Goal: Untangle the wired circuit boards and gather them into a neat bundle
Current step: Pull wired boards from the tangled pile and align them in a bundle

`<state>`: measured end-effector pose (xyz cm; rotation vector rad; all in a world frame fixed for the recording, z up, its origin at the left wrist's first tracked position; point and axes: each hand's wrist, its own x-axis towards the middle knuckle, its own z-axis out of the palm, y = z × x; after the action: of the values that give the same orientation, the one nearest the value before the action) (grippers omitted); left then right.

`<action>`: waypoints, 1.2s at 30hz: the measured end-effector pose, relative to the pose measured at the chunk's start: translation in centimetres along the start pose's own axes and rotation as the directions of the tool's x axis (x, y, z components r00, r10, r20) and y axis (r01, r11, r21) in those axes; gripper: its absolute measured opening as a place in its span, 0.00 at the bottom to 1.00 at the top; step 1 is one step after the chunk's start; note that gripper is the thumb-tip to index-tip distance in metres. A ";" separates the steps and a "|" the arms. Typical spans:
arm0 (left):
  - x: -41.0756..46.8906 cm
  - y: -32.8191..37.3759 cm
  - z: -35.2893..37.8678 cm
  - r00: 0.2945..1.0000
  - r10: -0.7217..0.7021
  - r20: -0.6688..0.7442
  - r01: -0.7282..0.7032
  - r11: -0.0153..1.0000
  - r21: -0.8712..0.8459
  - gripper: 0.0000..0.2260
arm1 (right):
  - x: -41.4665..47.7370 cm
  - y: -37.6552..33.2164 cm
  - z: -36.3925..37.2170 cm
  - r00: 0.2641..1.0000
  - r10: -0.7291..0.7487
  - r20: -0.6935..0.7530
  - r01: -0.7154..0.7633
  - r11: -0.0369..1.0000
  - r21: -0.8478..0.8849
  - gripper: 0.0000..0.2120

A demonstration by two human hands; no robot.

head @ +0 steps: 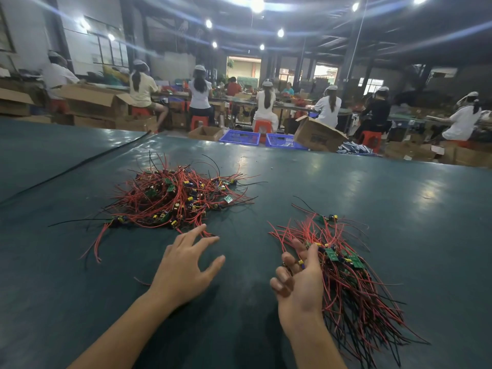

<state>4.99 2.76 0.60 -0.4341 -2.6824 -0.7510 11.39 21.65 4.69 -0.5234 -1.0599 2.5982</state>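
Pile: a loose tangle of red and black wires with small green boards sits on the dark green bench point(372, 187), far left of centre point(175, 198).
Bundle: the gathered set point(346, 283) lies near right, boards point(331, 254) clustered at the far end, wire tails fanning toward the near edge.
Left hand: hovers flat with fingers spread wide point(183, 265), holding nothing, fingertips just at the pile's near fringe.
Right hand: fingers curled in at the bundle's left side point(298, 280). It seems to grip a few boards and wires there, though the palm hides the exact hold.
Weight: probably very light; one hand should lift many at once.
Stiffness: the wires look thin and springy, likely to snag and drag neighbours along.
Fragility: the solder joints where wire meets board are probably the weak spot, so sharp tugs are risky.
Where to hold: best to pinch a board itself, or the wires right beside it, and draw it out slowly along the wire's run.
Bundle grip: best held just behind the boards, so the heads stay aligned and the tails hang free.
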 end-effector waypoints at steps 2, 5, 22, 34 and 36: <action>0.2 -0.8 0.7 0.983 -0.052 0.178 0.023 0.987 0.159 0.27 | 0.1 0.0 -0.2 1.000 -0.004 -0.027 0.003 1.000 -0.020 0.17; 0.7 -1.2 1.5 0.978 -0.073 0.197 0.034 0.980 0.194 0.26 | 0.4 0.2 -0.2 0.999 -0.027 -0.047 0.024 0.998 -0.060 0.16; 5.5 -3.9 1.3 0.990 -0.022 -0.142 0.026 0.999 0.031 0.08 | 1.3 1.7 -0.4 0.998 -0.057 0.003 0.055 0.957 -0.285 0.11; 0.9 0.4 0.3 0.922 0.125 -0.365 -0.237 0.930 -0.282 0.07 | 1.6 2.9 -0.2 0.993 -0.056 0.100 0.096 0.878 -0.469 0.18; -0.2 2.1 0.2 0.915 0.186 -0.358 -0.301 0.906 -0.298 0.09 | 1.0 3.4 0.3 0.989 0.057 0.139 0.010 0.897 -0.443 0.12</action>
<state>5.90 4.54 1.29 -0.6605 -2.1414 -1.1146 9.92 19.50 2.20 -0.4427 -1.7254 2.4419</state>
